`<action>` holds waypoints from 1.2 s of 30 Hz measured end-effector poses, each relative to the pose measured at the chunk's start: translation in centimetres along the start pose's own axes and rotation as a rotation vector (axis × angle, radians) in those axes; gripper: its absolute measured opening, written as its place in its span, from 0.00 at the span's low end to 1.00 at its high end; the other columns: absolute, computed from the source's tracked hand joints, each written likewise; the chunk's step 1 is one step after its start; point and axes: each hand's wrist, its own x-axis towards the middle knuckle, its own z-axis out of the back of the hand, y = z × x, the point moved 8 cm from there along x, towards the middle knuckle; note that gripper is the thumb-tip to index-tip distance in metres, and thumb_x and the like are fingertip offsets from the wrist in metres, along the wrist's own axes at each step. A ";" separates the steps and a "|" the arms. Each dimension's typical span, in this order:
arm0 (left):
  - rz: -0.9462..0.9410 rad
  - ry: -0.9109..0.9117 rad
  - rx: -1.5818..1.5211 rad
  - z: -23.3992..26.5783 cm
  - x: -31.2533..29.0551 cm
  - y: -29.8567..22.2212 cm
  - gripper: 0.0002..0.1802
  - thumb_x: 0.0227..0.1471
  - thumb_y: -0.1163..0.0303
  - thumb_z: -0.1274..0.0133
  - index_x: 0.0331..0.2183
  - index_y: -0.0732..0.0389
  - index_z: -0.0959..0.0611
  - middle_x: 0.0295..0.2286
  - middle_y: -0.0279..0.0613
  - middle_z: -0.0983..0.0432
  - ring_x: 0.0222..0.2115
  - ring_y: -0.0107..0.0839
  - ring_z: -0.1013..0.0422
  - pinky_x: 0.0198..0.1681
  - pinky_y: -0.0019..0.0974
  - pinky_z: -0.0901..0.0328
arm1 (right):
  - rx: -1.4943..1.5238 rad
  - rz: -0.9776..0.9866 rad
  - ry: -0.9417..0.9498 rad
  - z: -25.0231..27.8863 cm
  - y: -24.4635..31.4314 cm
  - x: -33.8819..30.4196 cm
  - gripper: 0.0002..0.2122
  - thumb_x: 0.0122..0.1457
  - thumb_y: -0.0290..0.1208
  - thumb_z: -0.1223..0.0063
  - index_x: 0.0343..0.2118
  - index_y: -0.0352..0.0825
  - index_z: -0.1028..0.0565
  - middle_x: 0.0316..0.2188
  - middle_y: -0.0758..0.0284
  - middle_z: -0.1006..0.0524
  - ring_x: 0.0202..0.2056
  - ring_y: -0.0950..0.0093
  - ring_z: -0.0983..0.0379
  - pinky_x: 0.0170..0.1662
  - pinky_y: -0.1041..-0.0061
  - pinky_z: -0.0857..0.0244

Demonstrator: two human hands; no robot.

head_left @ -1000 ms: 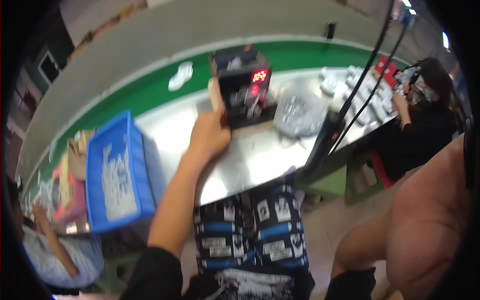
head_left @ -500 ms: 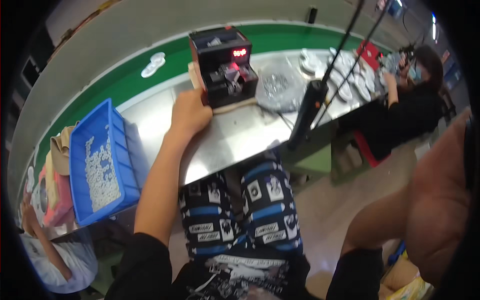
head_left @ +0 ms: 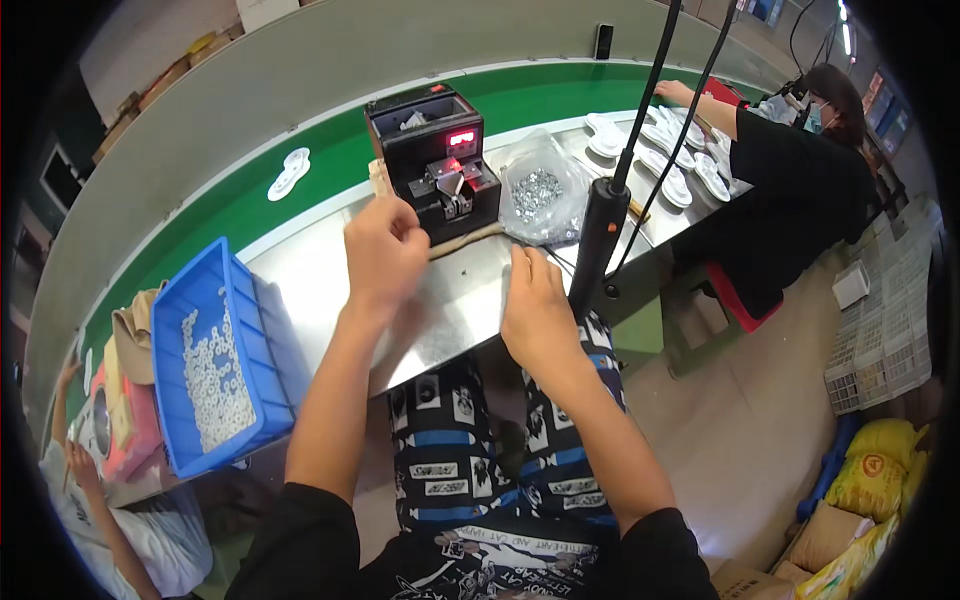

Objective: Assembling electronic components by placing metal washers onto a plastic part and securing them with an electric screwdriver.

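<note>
My left hand [head_left: 387, 252] is closed, fingers curled, in front of the left side of a black bench machine [head_left: 425, 150] with a red lit display. What it holds, if anything, is hidden. A beige upright piece [head_left: 379, 178] stands just behind it at the machine's side. My right hand [head_left: 540, 312] is over the table's front edge with fingers stretched forward, its thumb hidden; nothing shows in it. Beyond its fingertips lies a clear plastic bag [head_left: 563, 205] of small shiny metal parts [head_left: 538, 192]. A brownish strip [head_left: 465, 240] runs along the machine's front.
A blue bin [head_left: 272, 385] with many small white rings [head_left: 212, 380] stands at left. White sole-shaped pieces [head_left: 668, 178] lie at right; another [head_left: 289, 175] lies on the green belt [head_left: 335, 150]. A black pole [head_left: 600, 240] rises at the front. Co-workers sit on both sides.
My right hand has come from the far right to the table's front edge. My left hand has drawn back slightly from the machine's side. The right co-worker's arm has reached toward the belt.
</note>
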 end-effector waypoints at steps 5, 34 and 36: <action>-0.287 0.270 0.044 -3.1 -2.5 -3.1 0.05 0.42 0.82 0.43 0.26 0.64 0.21 0.25 0.46 0.26 0.23 0.46 0.26 0.28 0.44 0.31 | 0.112 0.003 0.042 -1.3 -1.6 2.0 0.19 0.56 0.18 0.46 0.52 0.25 0.28 0.49 0.50 0.27 0.52 0.49 0.32 0.58 0.60 0.36; -0.056 0.459 0.018 -5.6 -2.4 -1.3 0.06 0.54 0.81 0.43 0.36 0.68 0.16 0.30 0.47 0.21 0.28 0.41 0.23 0.34 0.36 0.29 | 0.341 0.002 0.080 0.9 -4.5 2.5 0.13 0.56 0.16 0.42 0.45 0.27 0.23 0.42 0.57 0.24 0.44 0.56 0.26 0.50 0.63 0.32; -0.029 0.431 0.008 -5.1 -2.1 -1.4 0.07 0.54 0.81 0.43 0.38 0.68 0.16 0.29 0.46 0.21 0.28 0.37 0.23 0.34 0.35 0.29 | 0.360 -0.012 0.129 0.6 -5.0 2.5 0.14 0.55 0.16 0.42 0.46 0.28 0.23 0.42 0.57 0.24 0.43 0.56 0.25 0.49 0.64 0.31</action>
